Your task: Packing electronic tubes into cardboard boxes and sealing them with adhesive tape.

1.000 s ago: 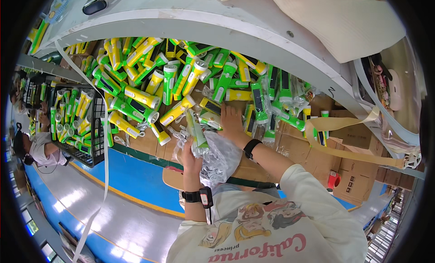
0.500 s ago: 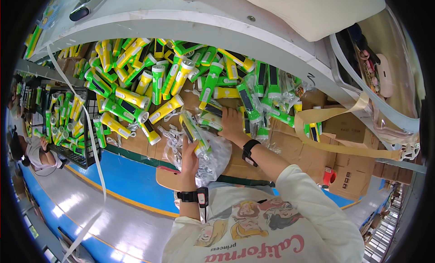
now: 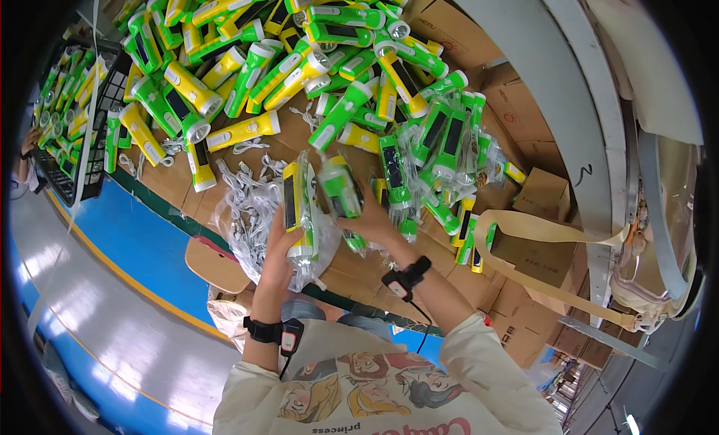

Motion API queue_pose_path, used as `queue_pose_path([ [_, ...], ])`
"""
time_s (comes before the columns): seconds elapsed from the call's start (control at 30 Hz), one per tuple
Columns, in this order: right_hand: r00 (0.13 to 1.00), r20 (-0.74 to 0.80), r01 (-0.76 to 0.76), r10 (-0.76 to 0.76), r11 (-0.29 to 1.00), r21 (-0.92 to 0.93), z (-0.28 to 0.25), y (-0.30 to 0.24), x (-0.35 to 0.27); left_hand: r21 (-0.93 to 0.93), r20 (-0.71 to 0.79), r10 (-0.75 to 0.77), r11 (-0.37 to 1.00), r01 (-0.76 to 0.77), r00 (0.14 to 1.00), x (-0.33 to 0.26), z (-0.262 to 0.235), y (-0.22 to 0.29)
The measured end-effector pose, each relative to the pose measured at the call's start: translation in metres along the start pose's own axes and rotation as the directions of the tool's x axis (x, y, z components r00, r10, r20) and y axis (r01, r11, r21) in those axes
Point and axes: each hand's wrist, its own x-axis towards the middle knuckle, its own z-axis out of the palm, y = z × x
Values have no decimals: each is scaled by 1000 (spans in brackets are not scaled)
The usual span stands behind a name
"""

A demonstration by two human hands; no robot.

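Note:
Upright in my left hand (image 3: 277,251) are bagged flashlights (image 3: 293,199), yellow and green with a dark panel, wrapped in clear plastic; how many is hard to make out. My right hand (image 3: 372,219) grips a green-and-yellow flashlight (image 3: 341,189), slightly blurred, close beside the left hand's bundle. Just under and left of my left hand lies a clear plastic bag of white cables (image 3: 251,206). Several plastic-wrapped flashlights (image 3: 451,139) are stacked to the right of my right hand. Beyond both hands spreads a large heap of loose green and yellow flashlights (image 3: 255,71).
Cardboard (image 3: 174,182) covers the work surface. A black crate (image 3: 112,113) of flashlights stands at the left. On the right are a beige strap (image 3: 554,227), cardboard boxes (image 3: 541,196) and a grey metal frame (image 3: 592,146). A stool seat (image 3: 216,264) sits below the front edge.
My right hand has lifted a flashlight from the pile and brought it beside the left hand's bundle. The whole view has turned, and the heap shows closer.

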Motion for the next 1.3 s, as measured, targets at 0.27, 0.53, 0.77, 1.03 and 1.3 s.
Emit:
queue_pose_path([
  [0.27, 933, -234, -106, 273, 830, 547, -161, 61, -3, -47, 51, 26, 999, -24, 998, -15, -7, 8],
  [0.53, 805, -569, 25, -171, 967, -255, -238, 65, 112, 160, 173, -31, 987, 3, 984, -10, 12, -4],
  [0.77, 735, -632, 18, -246, 939, -344, -135, -21, 31, 310, 122, 13, 949, -50, 992, -2, 11, -23],
  [1.03, 879, -473, -115, -64, 934, -339, 14, 37, -59, 535, 113, -34, 844, -32, 993, 11, 29, -43],
  [1.3, 811, -581, -145, -64, 941, -305, 46, 41, -73, 339, 38, -210, 922, 186, 977, 15, 40, -60],
])
